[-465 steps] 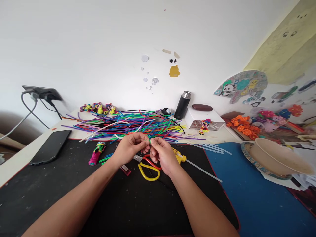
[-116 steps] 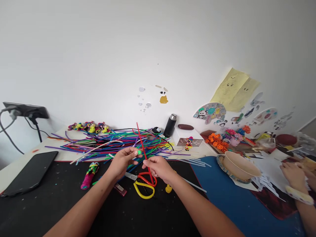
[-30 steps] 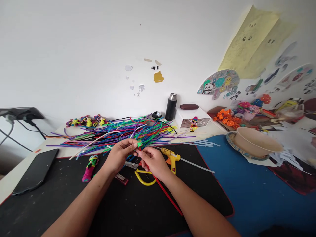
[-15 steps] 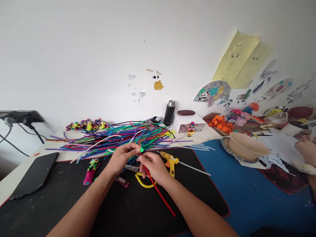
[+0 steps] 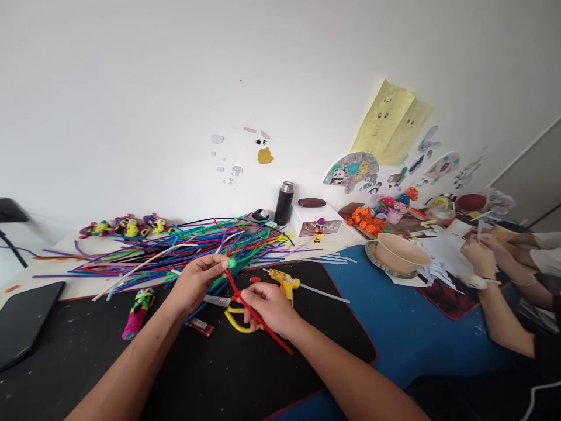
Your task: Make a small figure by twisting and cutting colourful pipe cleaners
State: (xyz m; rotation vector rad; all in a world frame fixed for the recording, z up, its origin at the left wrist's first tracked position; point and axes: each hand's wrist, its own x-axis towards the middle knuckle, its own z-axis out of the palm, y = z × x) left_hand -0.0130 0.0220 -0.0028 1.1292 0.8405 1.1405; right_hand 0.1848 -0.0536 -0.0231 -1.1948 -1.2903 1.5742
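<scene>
My left hand (image 5: 199,280) pinches a small green piece (image 5: 232,264) with the upper end of a red pipe cleaner (image 5: 274,335) beside it. Lower down, the fingers of my right hand (image 5: 265,304) are closed on the same red strip, whose free end slants down to the right. Under my hands on the black mat lie scissors with yellow handles (image 5: 236,325), partly hidden, and a yellow glue gun (image 5: 287,283) with a clear glue stick in it. A pink and green figure (image 5: 138,314) lies left of my left forearm.
Many coloured pipe cleaners (image 5: 175,257) spread along the wall. Behind are a black flask (image 5: 284,203), a white box (image 5: 307,217) and small dolls (image 5: 131,226). A beige bowl (image 5: 401,255) stands on the blue mat (image 5: 350,304). Another person's hands (image 5: 480,257) hold paper at the right.
My right hand has slid down the red strip, away from my left hand. The view has swung right, showing more of the people at the right.
</scene>
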